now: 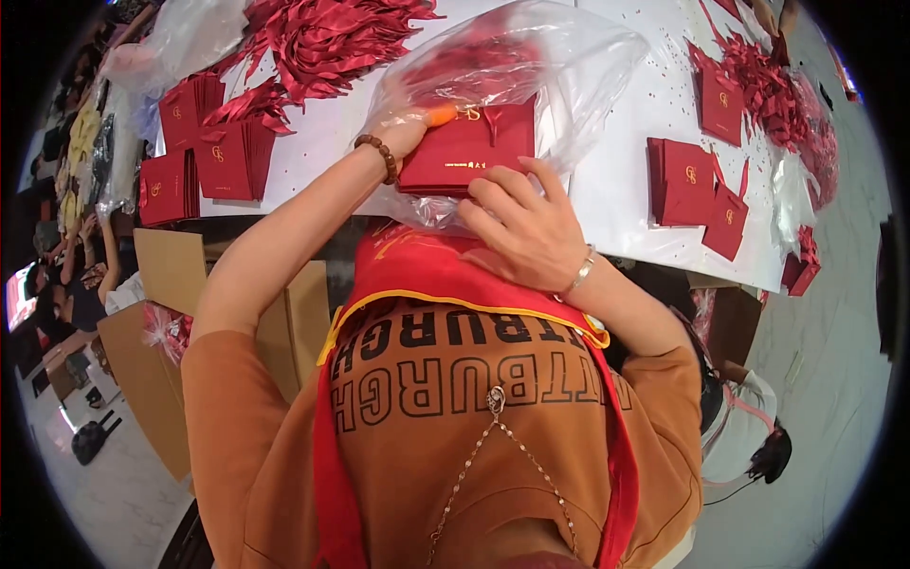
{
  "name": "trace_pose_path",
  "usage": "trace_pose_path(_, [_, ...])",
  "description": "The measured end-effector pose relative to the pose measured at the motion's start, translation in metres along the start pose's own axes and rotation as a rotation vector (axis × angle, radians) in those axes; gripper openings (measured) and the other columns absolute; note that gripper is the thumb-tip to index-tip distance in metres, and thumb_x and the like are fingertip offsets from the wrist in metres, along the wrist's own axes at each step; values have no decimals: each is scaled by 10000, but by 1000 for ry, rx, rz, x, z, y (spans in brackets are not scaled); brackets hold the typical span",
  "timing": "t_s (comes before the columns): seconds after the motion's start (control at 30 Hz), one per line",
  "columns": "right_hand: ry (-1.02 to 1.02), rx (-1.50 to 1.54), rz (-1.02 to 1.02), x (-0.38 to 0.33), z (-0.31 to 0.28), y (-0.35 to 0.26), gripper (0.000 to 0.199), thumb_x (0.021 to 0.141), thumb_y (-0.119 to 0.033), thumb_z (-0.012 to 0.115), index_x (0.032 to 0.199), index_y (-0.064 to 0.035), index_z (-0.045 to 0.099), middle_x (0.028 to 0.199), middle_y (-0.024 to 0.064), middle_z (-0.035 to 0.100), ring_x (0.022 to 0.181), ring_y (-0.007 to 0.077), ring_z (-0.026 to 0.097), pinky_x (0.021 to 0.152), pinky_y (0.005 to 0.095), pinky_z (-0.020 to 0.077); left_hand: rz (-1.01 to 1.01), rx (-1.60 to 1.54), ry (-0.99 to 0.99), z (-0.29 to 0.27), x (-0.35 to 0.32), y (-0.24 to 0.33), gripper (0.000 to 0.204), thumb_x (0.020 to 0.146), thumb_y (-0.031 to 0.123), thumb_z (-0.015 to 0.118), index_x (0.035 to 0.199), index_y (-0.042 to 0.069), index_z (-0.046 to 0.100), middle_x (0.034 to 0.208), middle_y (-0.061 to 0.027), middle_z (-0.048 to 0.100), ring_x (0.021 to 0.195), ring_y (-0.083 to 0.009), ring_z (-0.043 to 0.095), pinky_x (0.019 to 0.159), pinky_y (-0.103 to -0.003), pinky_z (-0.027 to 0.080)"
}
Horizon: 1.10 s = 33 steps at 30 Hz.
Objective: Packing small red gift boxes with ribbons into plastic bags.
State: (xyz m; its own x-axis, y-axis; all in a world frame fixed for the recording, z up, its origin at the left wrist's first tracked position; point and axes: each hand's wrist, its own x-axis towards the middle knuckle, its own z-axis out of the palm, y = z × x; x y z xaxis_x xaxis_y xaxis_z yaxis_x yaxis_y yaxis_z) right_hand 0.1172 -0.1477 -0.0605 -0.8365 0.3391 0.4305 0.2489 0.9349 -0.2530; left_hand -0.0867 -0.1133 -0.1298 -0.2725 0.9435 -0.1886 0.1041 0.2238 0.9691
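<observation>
A stack of small red paper gift bags (464,147) with gold print and a ribbon sits in front of me, with a clear plastic bag (588,57) around it. My left hand (403,131) grips the stack's left side, an orange cover on its thumb pressing the top; its other fingers are mostly hidden. At the stack's lower right edge, my right hand (531,223) touches with fingers apart and slightly bent. Some of the plastic hangs below the stack, over my red apron (417,266). More red shows blurred through the plastic behind.
Left on the white table (318,156) stand several stacks of red gift bags (232,161), near a heap of red ribbons (327,43). More red bags (682,180) and ribbons lie right. Open cardboard boxes (171,261) stand below the table's near edge. People are at the far left.
</observation>
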Motion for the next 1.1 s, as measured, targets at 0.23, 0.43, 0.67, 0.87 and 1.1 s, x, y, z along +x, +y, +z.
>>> trace_pose_path(0.23, [-182, 176, -263, -6, 3, -14, 121, 673, -164, 523, 774, -97, 530, 706, 23, 470, 672, 154, 495, 574, 287, 396, -159, -215, -49, 0, -4, 21, 598, 672, -67, 650, 1208, 35, 406, 1135, -83, 521, 1028, -171, 495, 867, -289, 420])
trace_pose_path(0.43, [-8, 537, -360, 22, -91, -27, 64, 621, -151, 568, 669, -116, 546, 556, -19, 417, 462, 92, 433, 392, 230, 325, 151, 237, -144, -2, 0, 33, 418, 721, 19, 618, 1125, 39, 512, 1033, -80, 601, 915, -162, 566, 822, -277, 437])
trace_pose_path(0.67, [792, 436, 172, -12, -110, 35, 192, 770, -217, 463, 840, -47, 521, 743, 48, 454, 670, 162, 396, 628, 323, 267, -137, 28, -219, -3, 19, -20, 457, 733, 174, 639, 1160, 64, 517, 1141, -111, 542, 1054, -206, 497, 897, -302, 369])
trace_pose_path(0.87, [690, 1040, 1019, -11, 21, 109, 530, 917, -438, 294, 1246, -29, 368, 1258, 100, 428, 1141, 190, 422, 900, 324, 357, 16, 76, -287, -8, 8, 3, 418, 777, 136, 633, 1164, 48, 502, 1047, -79, 582, 876, -144, 572, 767, -278, 467])
trace_pose_path(1.1, [604, 1348, 1044, 29, 52, 61, 547, 925, -431, 272, 1312, -43, 288, 1320, 88, 354, 1198, 201, 355, 980, 328, 298, -78, -218, -232, -6, 2, 24, 449, 724, 53, 640, 1157, 50, 522, 1089, -35, 562, 957, -132, 516, 842, -260, 411])
